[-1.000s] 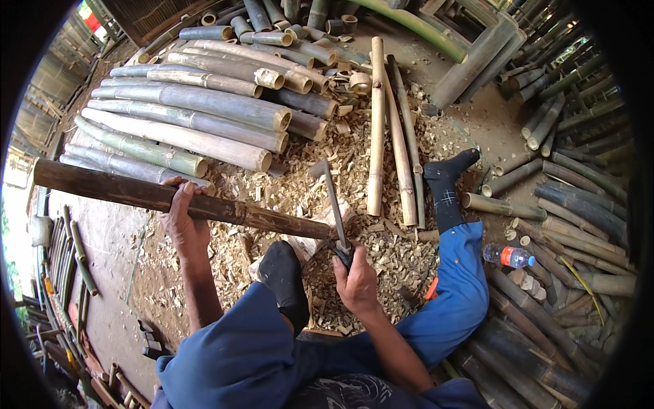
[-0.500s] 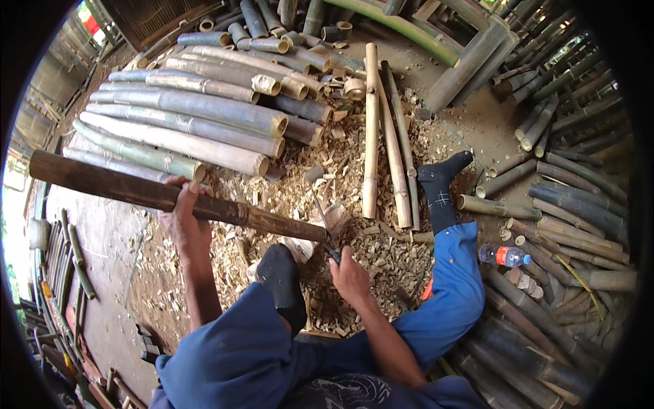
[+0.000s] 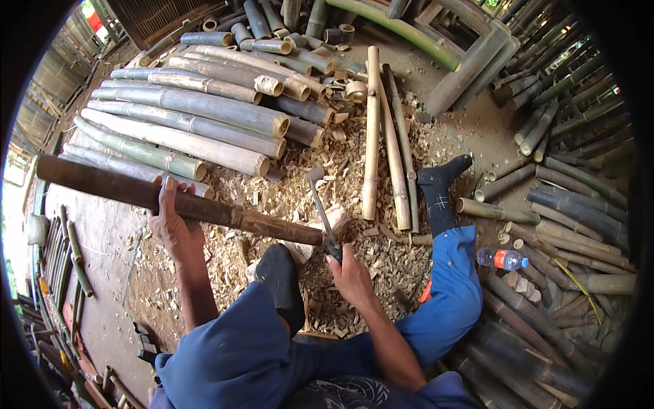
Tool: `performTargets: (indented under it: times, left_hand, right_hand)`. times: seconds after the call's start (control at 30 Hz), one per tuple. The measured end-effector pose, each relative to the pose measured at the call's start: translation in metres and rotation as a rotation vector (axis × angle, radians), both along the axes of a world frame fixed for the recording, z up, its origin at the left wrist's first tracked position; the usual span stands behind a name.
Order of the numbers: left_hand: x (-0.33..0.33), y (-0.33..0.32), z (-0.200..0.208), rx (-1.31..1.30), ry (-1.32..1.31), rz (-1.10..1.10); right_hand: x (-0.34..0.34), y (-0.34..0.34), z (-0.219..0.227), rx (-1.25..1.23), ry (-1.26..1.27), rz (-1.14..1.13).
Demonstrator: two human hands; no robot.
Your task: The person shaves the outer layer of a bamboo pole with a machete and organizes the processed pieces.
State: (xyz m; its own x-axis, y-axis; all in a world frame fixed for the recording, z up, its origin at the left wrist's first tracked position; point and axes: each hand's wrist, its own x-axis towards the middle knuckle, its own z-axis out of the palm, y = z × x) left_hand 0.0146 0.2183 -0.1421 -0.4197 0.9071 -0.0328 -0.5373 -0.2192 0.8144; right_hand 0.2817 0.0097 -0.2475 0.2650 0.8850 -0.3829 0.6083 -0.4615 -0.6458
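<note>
My left hand (image 3: 178, 221) is wrapped around a long dark bamboo pole (image 3: 211, 210), which slants from the upper left down toward my right hand. In my right hand (image 3: 352, 276) is a machete (image 3: 321, 204), its dark handle in my closed fingers and its blade pointing away from me. The blade stands beside the pole's right end; whether they touch I cannot tell. A pale wooden block (image 3: 336, 219) sits just behind that end, partly covered by the pole and blade.
Wood chips (image 3: 392, 273) cover the ground around my dark-socked feet. Cut bamboo poles (image 3: 191, 109) lie in rows at the far left, with three thin poles (image 3: 371, 136) ahead. More bamboo (image 3: 579, 204) and a plastic bottle (image 3: 503, 258) are on the right.
The bamboo pole has shifted slightly and turned in my left hand, whose fingers now sit differently on it. The machete blade is angled differently, its broad side showing more.
</note>
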Motion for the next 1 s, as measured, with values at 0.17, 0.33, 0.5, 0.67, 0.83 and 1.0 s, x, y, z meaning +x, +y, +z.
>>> performTargets:
  times: [0.17, 0.33, 0.5, 0.67, 0.83, 1.0]
  left_hand:
    - [-0.009, 0.010, -0.014, 0.011, 0.166, -0.007]
    - [0.002, 0.012, -0.009, -0.011, 0.190, -0.084]
    - [-0.010, 0.007, -0.004, 0.049, 0.185, -0.156]
    - [-0.004, 0.011, -0.011, 0.076, 0.165, -0.237]
    - [-0.002, 0.009, 0.003, 0.070, 0.204, -0.245]
    - [-0.020, 0.008, -0.003, 0.181, 0.203, -0.434]
  right_hand:
    - [-0.011, 0.003, 0.056, 0.477, -0.032, -0.008]
    - [0.003, 0.008, -0.008, -0.062, -0.133, 0.070]
    - [0.000, 0.019, 0.052, 0.184, -0.033, -0.002]
    - [-0.005, -0.004, 0.017, 0.562, 0.010, -0.060]
    - [0.015, 0.007, -0.014, -0.005, -0.093, 0.083]
    - [-0.008, 0.009, 0.054, 0.409, 0.055, 0.018]
